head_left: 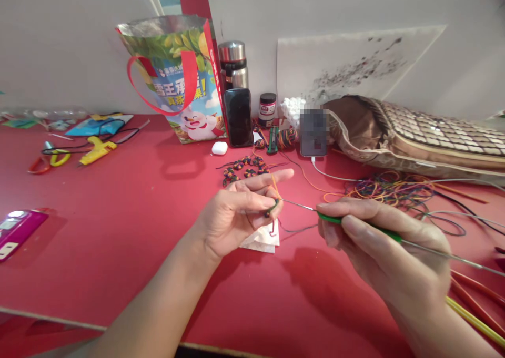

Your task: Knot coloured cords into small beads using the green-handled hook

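Illumination bright, apparently from above; soft shadows on red bench (118, 232) near right hand (379, 242). Glare noted on magenta object (21, 234). Cabled phone (313, 145) partly pixelated. Edges stretched.

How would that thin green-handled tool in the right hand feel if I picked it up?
The green-handled tool would probably feel stiff, since its thin metal-looking shaft runs straight. It is likely light, being slim along its visible length. Whether it would roll is hard to say: the right hand hides much of the handle.
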A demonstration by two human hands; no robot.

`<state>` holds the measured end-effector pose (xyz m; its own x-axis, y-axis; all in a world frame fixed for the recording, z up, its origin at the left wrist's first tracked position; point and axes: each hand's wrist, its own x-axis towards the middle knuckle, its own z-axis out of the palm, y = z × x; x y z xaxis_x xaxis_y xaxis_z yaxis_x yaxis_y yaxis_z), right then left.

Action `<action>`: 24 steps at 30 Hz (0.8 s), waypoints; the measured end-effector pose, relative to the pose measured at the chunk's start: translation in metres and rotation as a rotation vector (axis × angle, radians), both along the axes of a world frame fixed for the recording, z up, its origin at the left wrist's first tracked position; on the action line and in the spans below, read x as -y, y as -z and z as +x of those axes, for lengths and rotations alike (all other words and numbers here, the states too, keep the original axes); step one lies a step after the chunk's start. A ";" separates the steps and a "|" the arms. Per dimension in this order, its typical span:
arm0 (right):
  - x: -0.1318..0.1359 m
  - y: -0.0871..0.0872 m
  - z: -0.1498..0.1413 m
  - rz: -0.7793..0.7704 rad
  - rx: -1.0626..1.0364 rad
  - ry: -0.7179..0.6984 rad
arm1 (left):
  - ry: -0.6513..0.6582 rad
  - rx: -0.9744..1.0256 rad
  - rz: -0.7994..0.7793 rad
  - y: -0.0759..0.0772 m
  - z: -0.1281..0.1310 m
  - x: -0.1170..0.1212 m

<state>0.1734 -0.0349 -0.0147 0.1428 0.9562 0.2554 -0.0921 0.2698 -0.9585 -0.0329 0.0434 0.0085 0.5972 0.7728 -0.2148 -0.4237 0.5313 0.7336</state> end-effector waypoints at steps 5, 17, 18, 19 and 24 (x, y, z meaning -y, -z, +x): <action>0.001 0.003 -0.005 0.018 -0.034 0.027 | -0.088 0.035 0.001 0.002 0.004 0.002; -0.006 -0.001 0.002 -0.022 -0.137 -0.127 | 0.190 0.111 -0.130 0.007 -0.002 -0.002; -0.006 -0.001 0.002 -0.013 -0.117 -0.120 | 0.177 0.096 -0.123 0.007 -0.003 -0.002; -0.005 -0.001 0.003 -0.004 -0.090 -0.111 | 0.152 0.077 -0.113 0.006 -0.003 -0.002; 0.000 -0.001 0.001 0.037 0.071 0.014 | 0.032 -0.026 -0.038 0.002 -0.003 -0.001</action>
